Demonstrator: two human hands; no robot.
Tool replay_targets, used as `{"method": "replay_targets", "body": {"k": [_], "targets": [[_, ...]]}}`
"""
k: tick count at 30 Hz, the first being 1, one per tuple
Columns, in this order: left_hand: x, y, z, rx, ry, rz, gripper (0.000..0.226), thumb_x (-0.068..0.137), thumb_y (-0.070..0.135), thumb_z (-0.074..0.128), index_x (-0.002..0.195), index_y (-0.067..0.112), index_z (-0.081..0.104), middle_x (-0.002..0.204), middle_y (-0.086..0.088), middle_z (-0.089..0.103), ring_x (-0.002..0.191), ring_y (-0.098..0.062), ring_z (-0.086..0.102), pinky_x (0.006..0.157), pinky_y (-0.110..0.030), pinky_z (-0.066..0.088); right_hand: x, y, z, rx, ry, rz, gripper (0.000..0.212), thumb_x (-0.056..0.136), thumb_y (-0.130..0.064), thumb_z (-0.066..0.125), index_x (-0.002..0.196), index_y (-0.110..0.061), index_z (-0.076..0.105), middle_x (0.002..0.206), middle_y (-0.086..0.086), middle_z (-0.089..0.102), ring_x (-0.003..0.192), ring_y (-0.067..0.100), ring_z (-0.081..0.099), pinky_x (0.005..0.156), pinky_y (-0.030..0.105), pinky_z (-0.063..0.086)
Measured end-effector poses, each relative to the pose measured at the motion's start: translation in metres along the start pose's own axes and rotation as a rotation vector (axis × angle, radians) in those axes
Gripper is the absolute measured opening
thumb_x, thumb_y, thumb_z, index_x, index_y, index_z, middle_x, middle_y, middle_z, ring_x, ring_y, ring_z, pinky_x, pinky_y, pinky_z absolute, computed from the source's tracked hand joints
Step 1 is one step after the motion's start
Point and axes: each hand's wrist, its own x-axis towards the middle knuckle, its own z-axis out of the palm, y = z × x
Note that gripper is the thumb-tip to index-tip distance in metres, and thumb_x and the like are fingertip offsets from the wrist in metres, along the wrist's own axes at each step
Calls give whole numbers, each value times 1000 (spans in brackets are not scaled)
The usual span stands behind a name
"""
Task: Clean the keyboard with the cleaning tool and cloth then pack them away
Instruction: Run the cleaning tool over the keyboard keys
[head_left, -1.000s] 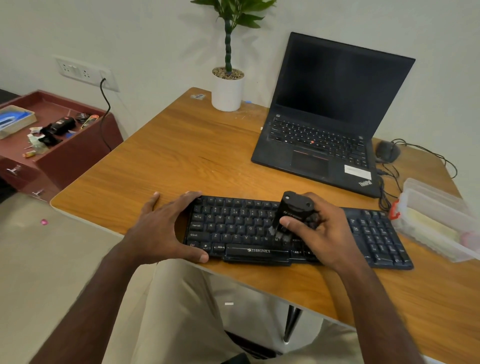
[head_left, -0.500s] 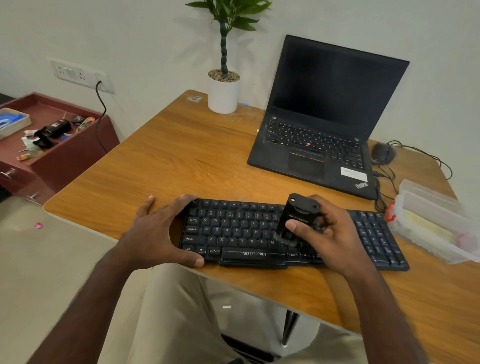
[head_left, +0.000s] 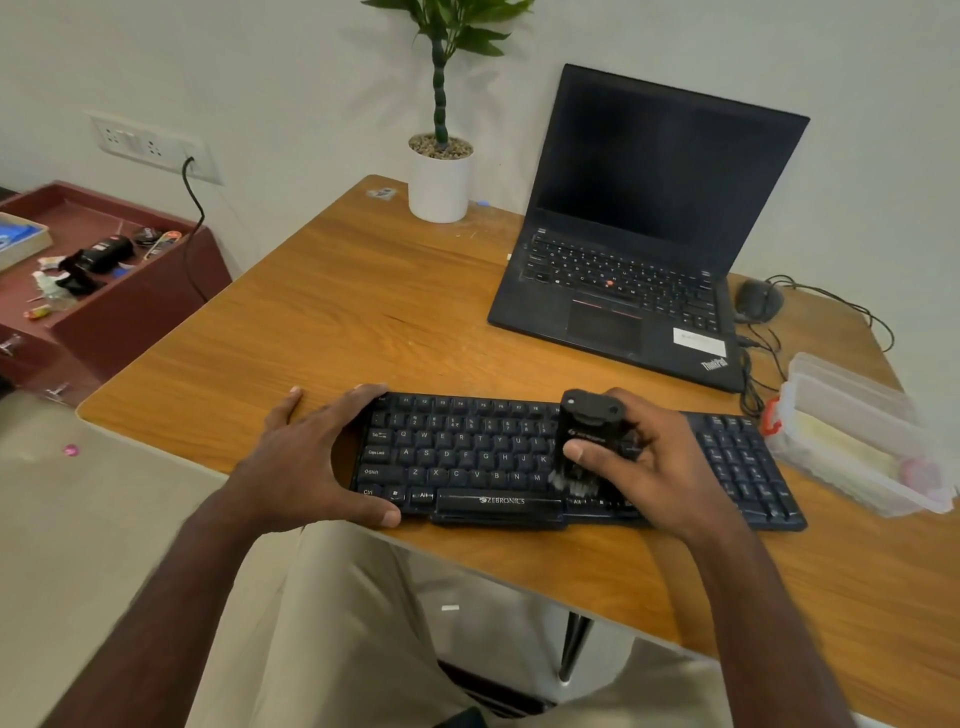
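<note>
A black keyboard (head_left: 467, 452) lies along the front edge of the wooden desk (head_left: 374, 312). My left hand (head_left: 311, 462) grips its left end, thumb at the front edge and fingers over the back corner. My right hand (head_left: 654, 467) holds a black cleaning tool (head_left: 589, 431) upright over the keys near the middle, thumb across its front. The tool's pale bristles (head_left: 571, 483) touch the lower key rows. No cloth can be made out in the open.
An open black laptop (head_left: 639, 249) stands behind the keyboard. A clear plastic box (head_left: 852, 431) sits at the right, with a mouse (head_left: 758, 299) and cables behind it. A white plant pot (head_left: 439, 182) is at the back. A maroon drawer unit (head_left: 104, 291) stands left of the desk.
The brush has shifted a little over the middle keys, its bristles still on the lower rows. My left hand keeps its grip on the keyboard's left end. My view has shifted slightly.
</note>
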Motion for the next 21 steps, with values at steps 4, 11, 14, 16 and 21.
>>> {"method": "replay_targets", "body": {"k": [4,11,14,16,21], "targets": [[-1,1,0,-1,-5,-2,139,38,104,53,156,42,15,157,18,34,136,6,25,124,-43,-10,1,0,-5,72,104,-29,22,86,-27,80,105,-22,68,94,-7,69,87,20,68,70,28,57],[0,0,0,-3,1,0,138,38,103,55,156,42,16,156,19,36,135,7,25,124,-43,-10,2,2,2,48,40,21,22,85,-27,77,104,-19,69,93,-6,70,87,19,70,71,34,58],[-1,2,0,-12,0,-5,138,37,103,55,155,43,16,155,20,36,133,9,22,124,-41,-11,2,2,-4,23,131,-13,26,84,-34,79,104,-24,68,94,-8,70,88,18,68,71,28,56],[-2,3,-1,-17,-2,-9,138,36,103,55,155,44,16,154,20,36,133,9,21,124,-40,-12,-1,-1,-4,122,81,-19,23,85,-25,78,104,-17,69,93,-4,69,87,19,69,71,27,56],[1,2,-1,-13,-4,-7,139,36,102,56,155,43,17,154,19,37,135,7,24,124,-41,-10,3,8,-3,-2,92,35,24,86,-33,79,106,-21,69,96,-6,70,90,20,68,74,40,59]]}}
